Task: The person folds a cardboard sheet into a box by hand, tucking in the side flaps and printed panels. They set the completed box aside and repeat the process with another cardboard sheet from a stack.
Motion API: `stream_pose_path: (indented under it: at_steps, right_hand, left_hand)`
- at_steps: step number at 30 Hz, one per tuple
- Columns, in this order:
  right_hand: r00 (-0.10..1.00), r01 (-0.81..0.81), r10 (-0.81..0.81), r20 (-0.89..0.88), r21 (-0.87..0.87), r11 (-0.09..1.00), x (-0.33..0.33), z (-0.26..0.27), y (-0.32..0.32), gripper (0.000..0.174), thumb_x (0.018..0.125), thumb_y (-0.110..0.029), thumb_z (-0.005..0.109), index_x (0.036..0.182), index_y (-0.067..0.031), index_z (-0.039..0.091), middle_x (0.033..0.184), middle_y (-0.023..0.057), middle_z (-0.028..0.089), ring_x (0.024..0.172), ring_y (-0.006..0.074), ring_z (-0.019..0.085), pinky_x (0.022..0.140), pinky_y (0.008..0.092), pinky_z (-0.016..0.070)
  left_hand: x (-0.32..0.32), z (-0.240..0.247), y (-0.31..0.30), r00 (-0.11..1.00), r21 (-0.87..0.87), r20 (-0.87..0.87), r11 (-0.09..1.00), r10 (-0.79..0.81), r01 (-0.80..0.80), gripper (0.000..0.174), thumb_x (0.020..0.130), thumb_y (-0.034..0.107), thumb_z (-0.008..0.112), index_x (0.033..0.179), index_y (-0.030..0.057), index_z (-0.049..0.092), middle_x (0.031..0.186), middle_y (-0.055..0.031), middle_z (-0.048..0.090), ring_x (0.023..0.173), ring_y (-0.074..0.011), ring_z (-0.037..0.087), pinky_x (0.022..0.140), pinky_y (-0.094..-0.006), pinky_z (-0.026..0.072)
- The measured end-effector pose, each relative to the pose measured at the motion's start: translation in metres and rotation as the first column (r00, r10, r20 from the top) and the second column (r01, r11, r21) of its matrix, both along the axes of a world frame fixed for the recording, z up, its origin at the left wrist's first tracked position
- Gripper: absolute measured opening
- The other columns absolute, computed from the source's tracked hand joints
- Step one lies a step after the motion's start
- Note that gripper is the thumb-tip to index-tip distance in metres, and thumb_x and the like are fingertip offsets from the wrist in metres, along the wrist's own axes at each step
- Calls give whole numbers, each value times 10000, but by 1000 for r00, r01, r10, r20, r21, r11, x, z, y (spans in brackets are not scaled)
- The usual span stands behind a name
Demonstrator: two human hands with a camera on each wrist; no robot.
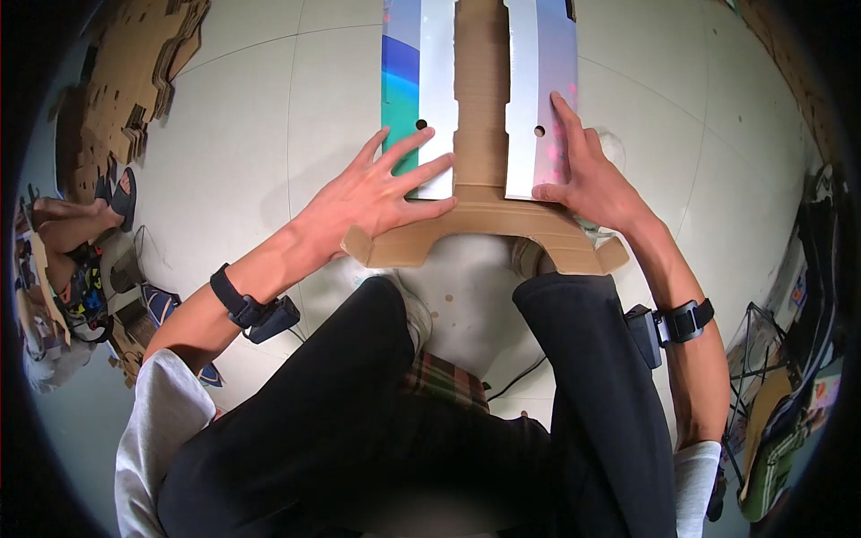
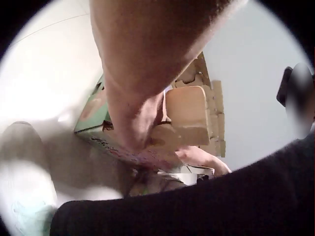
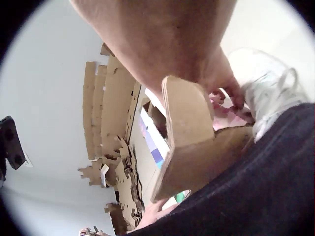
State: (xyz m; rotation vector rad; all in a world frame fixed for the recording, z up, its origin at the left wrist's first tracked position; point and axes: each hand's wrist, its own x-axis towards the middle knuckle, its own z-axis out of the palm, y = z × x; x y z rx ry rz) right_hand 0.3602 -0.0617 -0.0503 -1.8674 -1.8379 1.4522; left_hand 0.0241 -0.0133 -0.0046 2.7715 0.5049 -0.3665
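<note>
A printed cardboard box (image 1: 438,76) lies on the floor ahead of my knees. Its two white-edged top flaps are parted over a brown inner strip (image 1: 482,99). At the near end a brown end flap (image 1: 484,224) folds out, curved, with small tabs at its corners. My left hand (image 1: 386,188) rests with spread fingers on the left flap and the near corner. My right hand (image 1: 596,179) lies along the right edge, thumb on top and index finger stretched forward; its other fingers reach down the pink side (image 3: 229,118).
Flattened cardboard sheets (image 1: 134,81) are stacked at the left, near another person's legs (image 1: 76,220). My knees (image 1: 377,314) flank the near end of the box. A plaid seat (image 1: 448,381) is below me. A folding frame (image 1: 753,359) and bags stand at the right.
</note>
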Motion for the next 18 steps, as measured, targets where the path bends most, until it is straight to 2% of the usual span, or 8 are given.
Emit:
stream_pose_path:
  at_steps: [2,5,8,10,11,14,15,18]
  right_hand:
    - [1000,3,-3,0,-34,999,1,3,2,1168,833,-183,857,1716,-240,94,1390,356,484,1274,531,564,1132,522,473]
    - [998,22,-27,-53,-89,996,4,6,5,1081,877,-142,822,1714,-242,146,1440,318,495,1334,457,551,1152,491,459]
    - [972,54,-76,-224,-102,993,14,-5,8,972,920,-149,769,1709,-242,208,1427,263,540,1261,406,616,1126,442,489]
    - [912,97,-156,-380,-170,981,17,-5,10,898,954,-151,738,1704,-240,252,1509,196,543,1267,336,620,1132,407,479]
    - [948,72,-98,-303,-96,993,20,-2,9,687,1042,-247,653,1669,-238,372,1610,106,499,1288,271,615,1149,382,461]
    - [862,185,-319,-393,-341,921,27,12,14,524,1103,-340,555,1602,-190,499,1546,107,562,1277,230,617,1145,369,463]
    - [824,230,-357,-440,-316,920,27,12,12,489,1133,-405,493,1517,-117,591,1423,94,625,1226,184,627,1120,331,475]
    - [625,406,-629,-463,-495,768,31,15,7,472,1123,-372,544,1461,-51,615,1229,76,677,1107,151,655,1037,299,508]
  left_hand:
    - [-5,-13,1,999,-74,30,997,35,-33,447,931,181,711,1356,318,693,1648,19,464,1555,-322,370,1298,-611,305]
    - [-14,-23,10,954,-408,137,893,267,-191,273,967,314,743,1227,245,787,1546,66,603,1547,-261,393,1317,-605,238]
    - [-17,-27,6,911,-381,116,864,396,-327,251,939,389,798,1105,202,828,1436,68,694,1531,-256,417,1325,-590,202]
    - [-17,-33,-2,768,-505,164,721,620,-475,303,886,342,861,1086,121,802,1328,9,735,1479,-247,470,1264,-517,317]
    - [-19,-39,-6,697,-564,176,651,695,-508,347,881,343,866,1112,98,781,1288,-20,740,1449,-244,499,1229,-489,368]
    - [-14,-42,-13,404,-655,94,362,910,-663,483,860,311,891,1216,50,696,1223,-94,708,1356,-260,558,1100,-425,483]
    - [-11,-42,-15,280,-661,49,241,959,-711,534,851,295,901,1254,38,663,1211,-116,689,1324,-269,573,1052,-408,516]
    - [-8,-50,-9,187,-550,126,226,974,-804,676,839,264,915,1347,-3,558,1249,-131,595,1216,-270,597,979,-389,547]
